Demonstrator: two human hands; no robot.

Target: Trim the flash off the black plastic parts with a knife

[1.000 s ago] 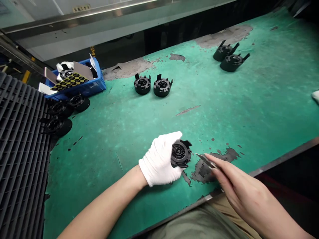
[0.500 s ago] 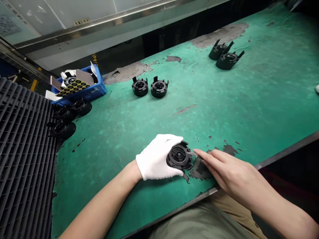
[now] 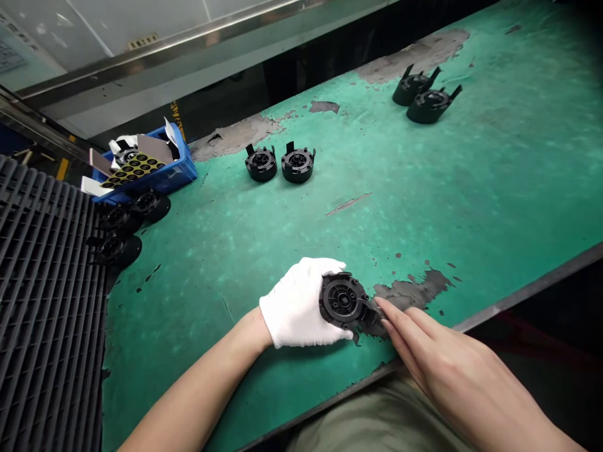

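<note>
My left hand (image 3: 299,306), in a white glove, is wrapped round a round black plastic part (image 3: 343,300), its ringed face turned up. My bare right hand (image 3: 424,339) is at the right side of that part, thumb and fingers pinched together. Something small and thin shows at the fingertips, too small to name. Two similar black parts (image 3: 298,163) stand side by side on the green table (image 3: 226,245) beyond my hands.
Two more black parts (image 3: 426,107) with upright tabs stand at the back right. A blue bin (image 3: 174,176) with cards and parts is at the left, with several black parts (image 3: 115,249) before it. A ribbed dark rack (image 3: 42,301) borders the left side.
The black part has turned a little in my left hand, and both hands have shifted slightly right and down in view. My right fingertips remain close to its right side.
</note>
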